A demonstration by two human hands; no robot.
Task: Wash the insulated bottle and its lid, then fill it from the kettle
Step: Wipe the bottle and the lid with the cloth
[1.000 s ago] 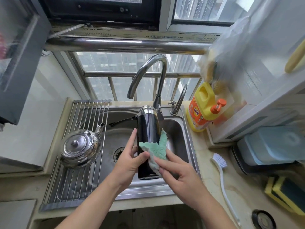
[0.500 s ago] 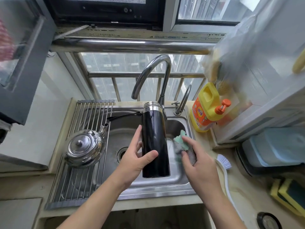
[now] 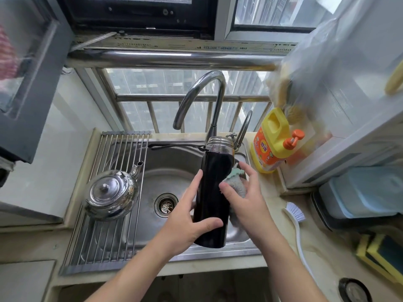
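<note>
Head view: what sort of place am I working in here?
Most likely a small home kitchen: a stainless steel sink basin with a curved chrome tap, a shiny steel kettle on a metal drying rack, and a yellow dish-detergent jug.

We see a black bottle, silver-necked, a green-grey cloth, silver kettle, yellow-and-orange detergent jug, white brush

You are holding the bottle at frame centre over the sink, left hand on its left, right hand with the cloth on its right. The kettle is sitting on the rack at centre left; the detergent jug is standing at centre right.
</note>
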